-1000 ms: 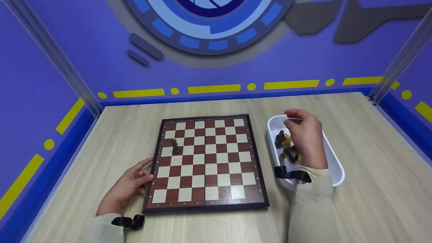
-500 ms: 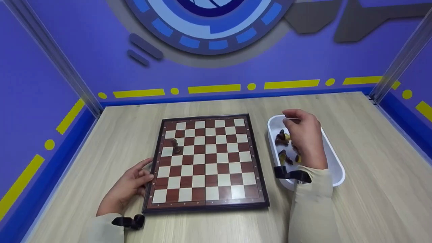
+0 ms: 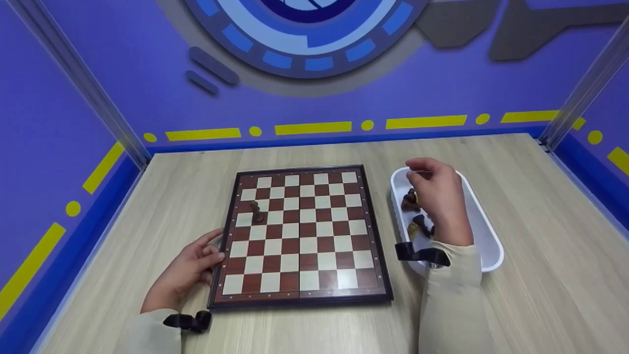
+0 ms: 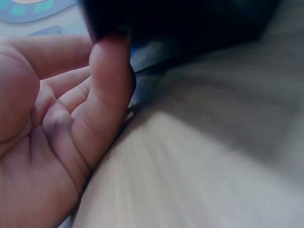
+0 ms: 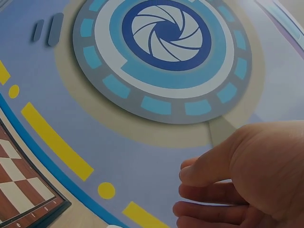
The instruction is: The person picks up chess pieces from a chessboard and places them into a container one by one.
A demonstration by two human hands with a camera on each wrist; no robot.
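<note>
My left hand (image 3: pixel 184 273) touches the left edge of a folding chessboard (image 3: pixel 300 295), its thumb and index fingertips right at the dark rim. Close up in the left wrist view, a fingertip (image 4: pixel 110 59) meets the board's dark side. One dark brown chess piece (image 3: pixel 258 215) is on the board's left side. My right hand (image 3: pixel 440 199) hovers over a white plastic tray (image 3: pixel 484 241), fingers loosely bent and thumb apart from the index finger. Nothing shows between these fingers in the right wrist view. Dark and yellowish chess pieces (image 3: pixel 412 201) lie in the tray, partly hidden by the hand.
The board and tray share a light wood table (image 3: pixel 540 236), with a narrow strip of tabletop between them. Blue-purple panels (image 3: pixel 314 105) with yellow markings enclose the back and sides.
My right hand has drifted slightly left over the tray. The chess pieces in the tray have shifted, with fewer yellowish ones showing. My left hand and the piece on the board stay put.
</note>
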